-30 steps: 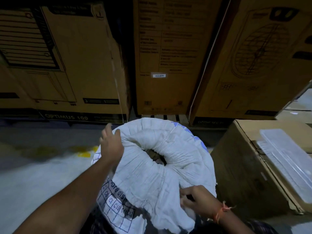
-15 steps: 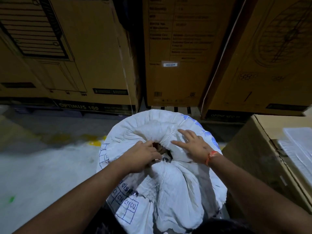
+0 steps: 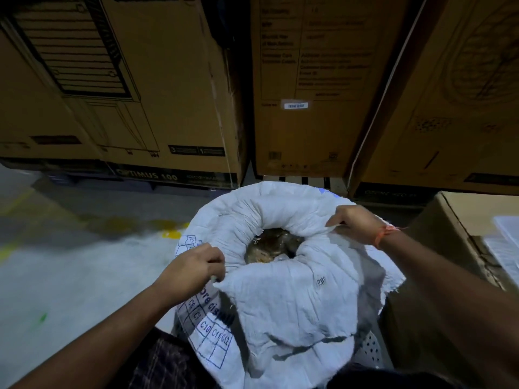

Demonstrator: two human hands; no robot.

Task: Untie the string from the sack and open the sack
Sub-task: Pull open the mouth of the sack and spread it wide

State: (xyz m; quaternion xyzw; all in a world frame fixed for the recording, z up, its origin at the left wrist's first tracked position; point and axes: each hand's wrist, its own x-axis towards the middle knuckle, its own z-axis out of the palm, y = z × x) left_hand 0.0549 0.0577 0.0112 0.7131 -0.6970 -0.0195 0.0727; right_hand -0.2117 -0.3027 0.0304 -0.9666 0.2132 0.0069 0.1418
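A white woven sack (image 3: pixel 295 299) with blue printing stands in front of me, its top rolled down into a thick rim. The mouth gapes in the middle and shows brownish contents (image 3: pixel 269 245) inside. My left hand (image 3: pixel 193 268) grips the rim's left edge. My right hand (image 3: pixel 354 223), with an orange thread on the wrist, pinches the rim's far right edge. No string is visible.
Tall cardboard boxes (image 3: pixel 157 88) stand in a row right behind the sack. A lower cardboard box (image 3: pixel 449 248) sits close on the right. Grey concrete floor (image 3: pixel 70 262) with yellow marks lies to the left.
Both hands moved from the centre of the sack's mouth out to opposite sides of the rim. The mouth is pulled wider, and the contents show.
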